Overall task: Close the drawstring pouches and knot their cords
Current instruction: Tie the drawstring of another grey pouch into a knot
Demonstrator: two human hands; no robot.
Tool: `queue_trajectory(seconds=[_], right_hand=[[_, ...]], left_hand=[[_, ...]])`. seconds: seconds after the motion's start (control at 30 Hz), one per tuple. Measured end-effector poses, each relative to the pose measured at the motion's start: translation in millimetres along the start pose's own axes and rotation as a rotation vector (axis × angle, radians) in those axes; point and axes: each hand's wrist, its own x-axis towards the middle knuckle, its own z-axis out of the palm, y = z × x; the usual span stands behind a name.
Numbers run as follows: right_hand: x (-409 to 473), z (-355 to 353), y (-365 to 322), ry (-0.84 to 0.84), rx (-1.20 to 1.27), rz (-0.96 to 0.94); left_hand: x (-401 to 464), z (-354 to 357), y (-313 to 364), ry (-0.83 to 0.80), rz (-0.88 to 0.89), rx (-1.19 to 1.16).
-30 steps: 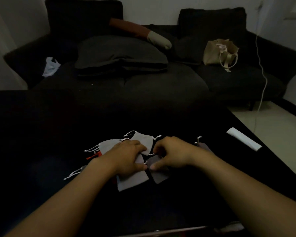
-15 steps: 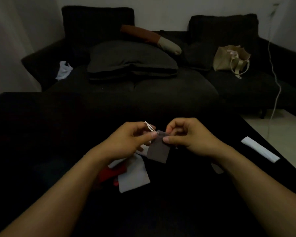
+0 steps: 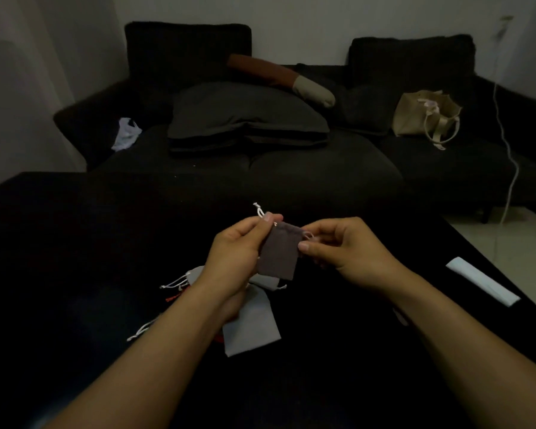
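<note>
A small dark grey drawstring pouch [image 3: 278, 252] hangs in the air above the black table [image 3: 75, 243], held between both hands. My left hand [image 3: 235, 255] pinches its top left corner, where a white cord end [image 3: 258, 209] sticks up. My right hand [image 3: 341, 249] pinches the top right side by the cord loop [image 3: 307, 235]. Below the hands lie a light grey pouch [image 3: 250, 326], more grey pouches with white cords [image 3: 175, 283], and a red one [image 3: 175, 297], mostly hidden by my left forearm.
A white folded strip [image 3: 481, 280] lies at the table's right edge. Behind the table stands a dark sofa [image 3: 291, 168] with cushions, a beige tote bag [image 3: 424, 117] and a white plastic bag [image 3: 126, 136]. A white cable [image 3: 508, 144] hangs at the right.
Both hands lifted the dark grey pouch off the pile on the table and now hold it up by its top corners. The camera view shifted upward slightly.
</note>
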Motion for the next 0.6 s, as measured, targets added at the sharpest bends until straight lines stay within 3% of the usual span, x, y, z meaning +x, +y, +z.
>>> queue_trajectory(seconds=[0.17, 0.4, 0.5, 0.6], right_hand=[[1.8, -0.6, 2.9, 0.069, 0.112, 0.092], [4.0, 12.6, -7.1, 0.072, 0.859, 0.220], [0.7, 14.0, -12.0, -0.031, 1.038, 0.213], [-1.6, 12.4, -14.9, -0.005, 1.149, 0.184]], left_hand=[[3.6, -3.4, 2.9, 0.029, -0.077, -0.210], [6.0, -7.0, 7.4, 0.078, -0.219, -0.436], [3.6, -2.0, 7.0, 0.062, -0.190, -0.461], [0.9, 0.5, 11.0, -0.017, -0.178, -0.539]])
